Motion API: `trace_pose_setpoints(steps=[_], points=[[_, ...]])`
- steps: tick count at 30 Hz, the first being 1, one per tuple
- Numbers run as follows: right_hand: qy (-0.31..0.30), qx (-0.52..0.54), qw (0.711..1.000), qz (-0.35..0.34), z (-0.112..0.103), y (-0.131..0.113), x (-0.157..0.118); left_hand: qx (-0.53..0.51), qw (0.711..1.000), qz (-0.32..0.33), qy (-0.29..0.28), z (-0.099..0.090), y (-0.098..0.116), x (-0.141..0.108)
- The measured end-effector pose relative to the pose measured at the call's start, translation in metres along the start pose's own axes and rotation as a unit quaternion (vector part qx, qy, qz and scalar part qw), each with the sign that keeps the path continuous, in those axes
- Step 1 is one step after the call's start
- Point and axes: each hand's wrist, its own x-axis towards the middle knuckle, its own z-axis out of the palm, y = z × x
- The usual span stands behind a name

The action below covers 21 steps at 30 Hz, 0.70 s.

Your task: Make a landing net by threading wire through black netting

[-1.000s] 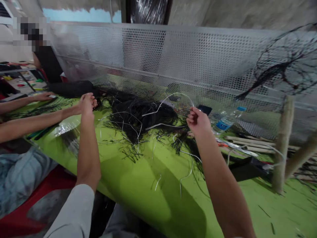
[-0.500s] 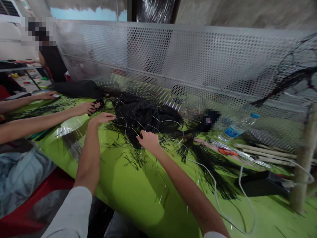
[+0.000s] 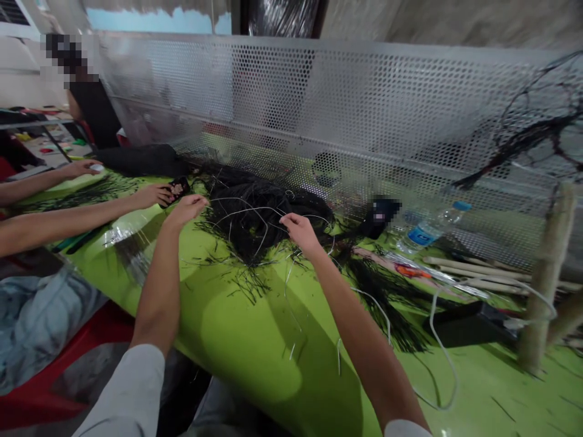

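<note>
A large tangle of black cord [image 3: 250,233] lies on the green tabletop, with several thin pale strands looping over it. At its left edge, my left hand [image 3: 186,210] is closed, thumb and fingers pinched at the end of one thin pale strand [image 3: 241,209]; I cannot tell whether it is thread or wire. On the right side of the tangle, my right hand [image 3: 301,233] pinches what looks like the same strand, slightly above the black cord. The strand bows loosely between both hands. The fingertips hide the exact grip points.
A co-worker's hand [image 3: 155,195] holds a dark flowered phone [image 3: 177,189] at left. A perforated metal screen [image 3: 364,109] borders the table. To the right are a water bottle [image 3: 428,230], scissors with orange handles [image 3: 412,271], sticks [image 3: 478,279], a white cable [image 3: 449,364] and a black box [image 3: 471,323].
My right hand has risen and moved right, away from the tabletop. The pale strand now arcs across the black tangle between my hands. My left hand stays near the same spot.
</note>
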Motion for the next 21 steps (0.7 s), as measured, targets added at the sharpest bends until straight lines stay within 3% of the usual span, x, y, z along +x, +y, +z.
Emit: trace_pose_setpoints(steps=[3,8,11,16,18,21], points=[[-0.004,0.047,0.999,0.028,-0.001,0.008,0.006,-0.039,0.999,0.013,0.018,0.009,0.018,-0.005],[-0.004,0.112,0.992,0.065,0.025,0.004,0.018,-0.066,0.997,0.029,0.027,0.029,0.042,-0.016],[0.027,0.142,0.986,0.078,0.031,-0.002,0.034,-0.052,0.997,0.032,0.039,0.038,0.052,-0.02],[0.064,0.169,0.98,0.087,0.003,-0.009,0.062,0.056,0.992,-0.001,0.116,0.04,0.058,-0.025],[0.058,0.171,0.98,0.085,-0.012,-0.008,0.069,0.117,0.988,-0.037,0.097,0.044,0.055,-0.029],[0.043,0.164,0.983,0.071,-0.023,-0.005,0.077,0.189,0.978,-0.085,0.012,0.06,0.049,-0.036]])
